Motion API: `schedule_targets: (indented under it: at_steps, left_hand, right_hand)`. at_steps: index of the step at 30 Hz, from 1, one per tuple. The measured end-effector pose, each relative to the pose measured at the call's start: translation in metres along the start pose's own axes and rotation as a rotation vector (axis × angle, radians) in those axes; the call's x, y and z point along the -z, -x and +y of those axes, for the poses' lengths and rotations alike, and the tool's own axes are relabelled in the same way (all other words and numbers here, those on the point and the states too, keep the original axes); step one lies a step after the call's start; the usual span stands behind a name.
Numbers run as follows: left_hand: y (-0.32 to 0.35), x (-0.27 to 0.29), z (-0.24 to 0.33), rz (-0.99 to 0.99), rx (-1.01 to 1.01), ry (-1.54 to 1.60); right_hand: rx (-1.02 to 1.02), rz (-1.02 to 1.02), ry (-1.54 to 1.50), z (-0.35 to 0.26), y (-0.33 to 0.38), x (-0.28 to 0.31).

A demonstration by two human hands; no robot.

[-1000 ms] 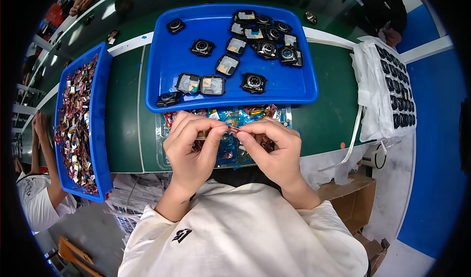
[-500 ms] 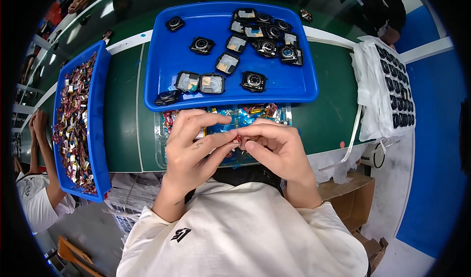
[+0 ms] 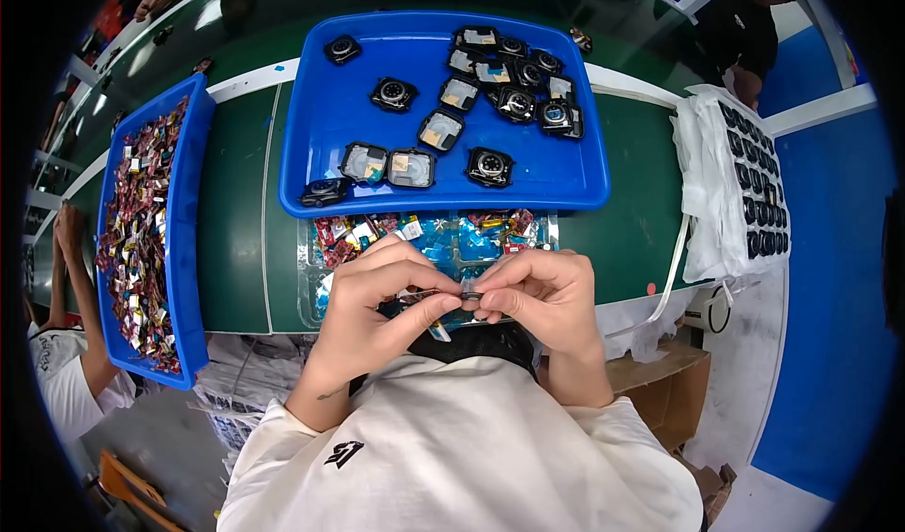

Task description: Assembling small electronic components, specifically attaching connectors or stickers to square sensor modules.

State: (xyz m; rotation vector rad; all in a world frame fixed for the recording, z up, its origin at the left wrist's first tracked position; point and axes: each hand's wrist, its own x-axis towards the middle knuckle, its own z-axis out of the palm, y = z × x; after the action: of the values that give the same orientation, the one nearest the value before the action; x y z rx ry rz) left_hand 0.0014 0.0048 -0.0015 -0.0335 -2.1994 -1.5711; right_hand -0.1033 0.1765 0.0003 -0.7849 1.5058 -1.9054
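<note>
Both my hands meet in front of my shirt, above the near edge of a clear tray. Thumb and index finger of my left hand point(image 3: 377, 296) pinch one side of a small thin dark part point(image 3: 469, 295). My right hand point(image 3: 549, 296) pinches its other side, fingers curled. The part is mostly covered by fingertips, so its kind is unclear. A small pale blue strip point(image 3: 439, 331) sticks out below my left fingers. The clear compartmented tray point(image 3: 304, 266) holds small red boards point(image 3: 337, 240) and blue-filmed pieces point(image 3: 436, 235), partly hidden behind my hands.
Beyond the tray stands a blue bin point(image 3: 311, 108) with several black watch casings point(image 3: 490, 166). A long blue bin point(image 3: 193, 249) of small red components is at left. White-wrapped trays of black parts point(image 3: 749, 179) stand at right, above a cardboard box point(image 3: 674, 391). Other people are nearby.
A small red piece showed between my fingertips before; now a dark edge shows there. Both hands sit slightly lower, and a pale blue strip has come into sight under my left hand.
</note>
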Motion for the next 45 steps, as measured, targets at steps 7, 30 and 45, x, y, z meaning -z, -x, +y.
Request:
schedule_targets:
  at_steps: [7, 30, 45]
  left_hand:
    - [-0.001, -0.001, 0.002, -0.061, 0.215, 0.305]
    - [0.005, 0.007, -0.006, 0.381, 0.226, 0.526]
    - [0.008, 0.007, -0.001, 0.294, 0.304, 0.581]
  right_hand:
    - [-0.08, -0.136, -0.232, 0.009, -0.004, 0.003]
    - [0.34, 0.059, 0.992, -0.02, -0.06, 0.033]
    - [0.008, -0.088, 0.401, -0.02, -0.057, 0.031]
